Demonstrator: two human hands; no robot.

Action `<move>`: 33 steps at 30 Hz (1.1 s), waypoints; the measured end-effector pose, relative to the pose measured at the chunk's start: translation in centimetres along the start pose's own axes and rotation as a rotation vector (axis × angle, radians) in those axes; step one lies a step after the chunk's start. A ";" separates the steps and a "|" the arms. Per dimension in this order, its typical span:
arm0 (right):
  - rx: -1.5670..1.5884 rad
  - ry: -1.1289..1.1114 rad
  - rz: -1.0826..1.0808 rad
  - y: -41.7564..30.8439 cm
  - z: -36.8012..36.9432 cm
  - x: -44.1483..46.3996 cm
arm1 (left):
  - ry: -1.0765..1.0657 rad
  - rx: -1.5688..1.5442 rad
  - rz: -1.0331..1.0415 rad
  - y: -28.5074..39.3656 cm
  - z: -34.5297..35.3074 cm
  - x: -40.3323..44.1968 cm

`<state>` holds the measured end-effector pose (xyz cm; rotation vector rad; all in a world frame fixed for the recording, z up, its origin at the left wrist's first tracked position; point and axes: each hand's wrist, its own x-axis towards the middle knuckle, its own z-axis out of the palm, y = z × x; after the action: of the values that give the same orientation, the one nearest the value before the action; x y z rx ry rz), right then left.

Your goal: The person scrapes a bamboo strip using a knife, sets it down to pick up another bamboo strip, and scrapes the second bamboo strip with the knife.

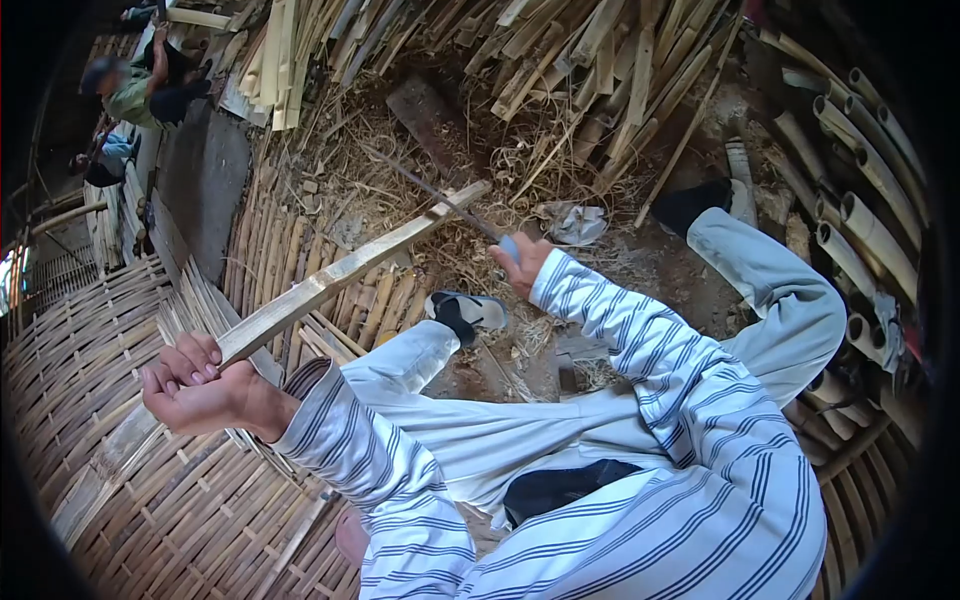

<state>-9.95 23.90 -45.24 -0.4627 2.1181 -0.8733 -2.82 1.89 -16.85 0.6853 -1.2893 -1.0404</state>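
Note:
My left hand (208, 388) is closed around a split bamboo strip (330, 281), which slants up and away to the right. A pale length of bamboo (105, 468) shows below that hand; I cannot tell whether it is the same piece. In my right hand (524, 266) is the bluish handle of a long, narrow knife (428, 190). Its dark blade points up and left and crosses the strip near the far end. Whether the edge bites into the bamboo cannot be made out.
Split bamboo is heaped at the top (590, 60), and bamboo poles (870, 170) stack on the right. Shavings (350, 130) litter the ground near a crumpled plastic bag (572, 222). Woven bamboo matting (180, 520) lies lower left. Another person (135, 95) sits at upper left.

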 end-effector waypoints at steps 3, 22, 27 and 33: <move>0.038 0.032 -0.064 -0.1 0.9 -0.3 | -0.006 -0.008 -0.003 0.0 -0.2 0.1; -0.032 0.107 -0.089 1.7 0.1 0.4 | -0.045 0.019 0.042 -0.7 -0.1 0.7; 0.215 0.274 -0.303 0.0 -0.8 0.8 | -0.051 0.025 0.047 -0.6 0.2 0.7; -0.196 0.094 0.348 14.0 7.5 4.0 | -0.042 -0.009 -0.033 0.0 -0.1 0.7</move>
<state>-7.15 28.17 -60.80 -0.1432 2.2904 -0.5004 -2.75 1.24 -16.62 0.6824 -1.3128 -1.0919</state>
